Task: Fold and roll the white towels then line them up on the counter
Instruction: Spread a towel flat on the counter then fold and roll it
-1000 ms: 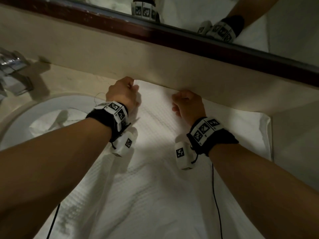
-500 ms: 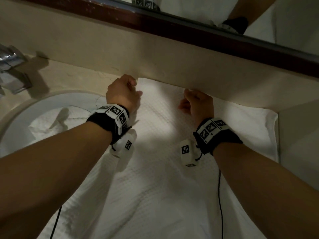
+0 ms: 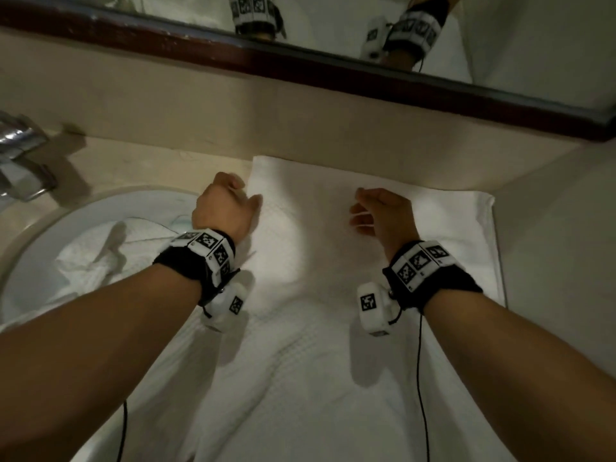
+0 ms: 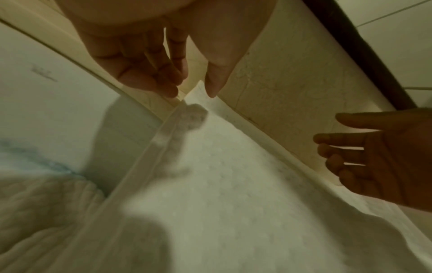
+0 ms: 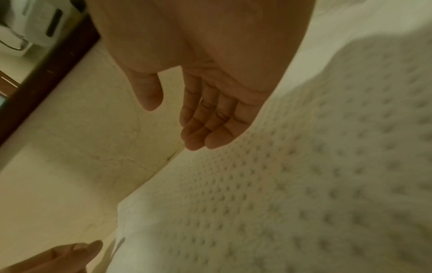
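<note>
A white waffle-weave towel [image 3: 300, 328] lies spread on the counter, its far edge against the backsplash [image 3: 300, 121] and its near part hanging toward me. My left hand [image 3: 230, 198] hovers at the towel's far left corner. In the left wrist view its thumb and fingers [image 4: 191, 93] stand slightly apart just above that corner [image 4: 198, 99], with nothing between them. My right hand [image 3: 366, 210] floats over the towel's far middle. In the right wrist view its fingers [image 5: 173, 127] hang relaxed above the towel [image 5: 304, 184], holding nothing.
A second white towel [image 3: 100, 258] lies crumpled in the sink [image 3: 36, 235] at left, with a chrome faucet [image 3: 20, 161] behind it. A dark-framed mirror [image 3: 333, 68] runs above the backsplash. A side wall [image 3: 560, 261] closes the counter on the right.
Both hands have let go of the towel's far edge and drawn back a little from the backsplash. The right hand has also shifted right. The towel stays flat.
</note>
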